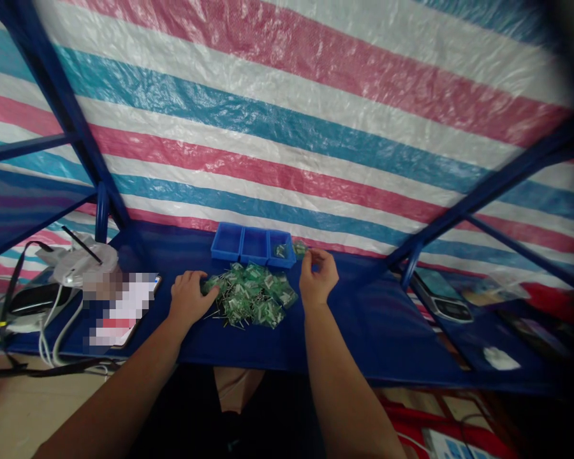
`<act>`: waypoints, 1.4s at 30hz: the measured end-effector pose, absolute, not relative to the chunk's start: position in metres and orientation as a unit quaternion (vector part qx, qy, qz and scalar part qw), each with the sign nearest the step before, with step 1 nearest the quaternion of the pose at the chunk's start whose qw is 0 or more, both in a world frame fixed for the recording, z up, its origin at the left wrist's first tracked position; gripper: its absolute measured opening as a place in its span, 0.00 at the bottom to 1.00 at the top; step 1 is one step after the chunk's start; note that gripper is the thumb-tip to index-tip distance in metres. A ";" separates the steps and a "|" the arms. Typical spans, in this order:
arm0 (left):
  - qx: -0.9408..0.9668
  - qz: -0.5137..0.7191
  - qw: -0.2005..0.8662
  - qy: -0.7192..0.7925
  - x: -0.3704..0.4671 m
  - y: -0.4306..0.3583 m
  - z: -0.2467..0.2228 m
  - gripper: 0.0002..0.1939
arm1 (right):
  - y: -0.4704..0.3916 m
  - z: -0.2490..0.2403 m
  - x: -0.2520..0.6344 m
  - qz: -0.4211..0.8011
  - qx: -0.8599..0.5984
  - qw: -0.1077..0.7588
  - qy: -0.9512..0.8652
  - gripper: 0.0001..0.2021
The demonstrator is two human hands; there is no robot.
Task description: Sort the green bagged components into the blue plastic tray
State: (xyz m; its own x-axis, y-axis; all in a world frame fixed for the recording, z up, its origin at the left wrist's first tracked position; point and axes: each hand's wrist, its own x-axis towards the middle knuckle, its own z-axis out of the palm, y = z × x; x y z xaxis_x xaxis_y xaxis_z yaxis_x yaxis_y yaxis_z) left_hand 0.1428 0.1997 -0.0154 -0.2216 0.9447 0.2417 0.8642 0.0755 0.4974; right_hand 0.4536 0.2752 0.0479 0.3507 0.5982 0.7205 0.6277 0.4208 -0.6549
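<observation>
Hands at green parts pile (251,294), blue bins (252,245) behind.
Left hand (189,298) spread flat on pile edge; right hand (318,278) fingertips pinched, contents unclear; phone (124,308) leftward.

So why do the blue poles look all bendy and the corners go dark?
In the head view, the wide lens bows the blue frame bars and darkens the right-hand corners. A patch beside the left hand is pixelated. The right hand and the pile of small green parts look soft, so fine detail is lost. The striped tarp shows a mild sheen.
</observation>
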 end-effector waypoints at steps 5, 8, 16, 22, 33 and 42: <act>0.617 0.278 0.071 0.733 0.144 0.198 -0.015 0.29 | 0.305 0.067 0.453 -0.074 -0.548 0.561 -0.616 0.13; 0.625 0.262 0.067 0.733 0.145 0.198 -0.013 0.26 | 0.321 0.057 0.456 -0.033 -0.555 0.426 -0.713 0.11; 0.626 0.242 0.077 0.737 0.146 0.198 -0.009 0.20 | 0.287 0.000 0.477 0.007 -0.596 0.370 -0.712 0.14; 0.619 0.272 0.095 0.731 0.144 0.203 -0.012 0.16 | 0.269 -0.016 0.470 0.019 -0.585 0.373 -0.720 0.16; 0.618 0.418 0.111 0.656 0.138 0.208 -0.019 0.12 | 0.349 0.046 0.422 0.014 -0.690 0.174 -0.702 0.12; 0.539 0.539 0.233 0.604 0.142 0.209 -0.024 0.15 | 0.361 0.052 0.428 -0.052 -0.665 0.134 -0.732 0.15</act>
